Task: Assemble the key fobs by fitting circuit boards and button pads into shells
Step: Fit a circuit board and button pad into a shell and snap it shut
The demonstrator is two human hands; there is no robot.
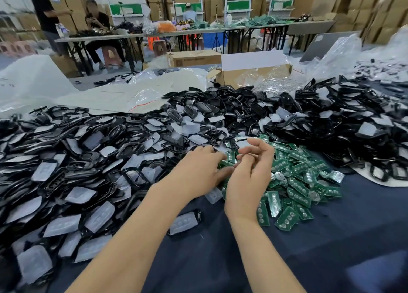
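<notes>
Dark blue cloth (331, 248) covers the worktable, with stacked cardboard boxes (375, 5) far off at twelve o'clock. Black shells (132, 148) and translucent button pads (61, 225) lie heaped at nine o'clock from the hands, with more at two o'clock. Green circuit boards (298, 186) are piled at three o'clock. The left hand (196, 171) reaches its fingertips onto that pile's edge; whether it pinches a board I cannot tell. The right hand (249, 180), just beside it, has loosely curled fingers with nothing visible in them.

Cardboard boxes (364, 10) stacked behind long folding tables (198, 31), metal shelving (187, 1).
</notes>
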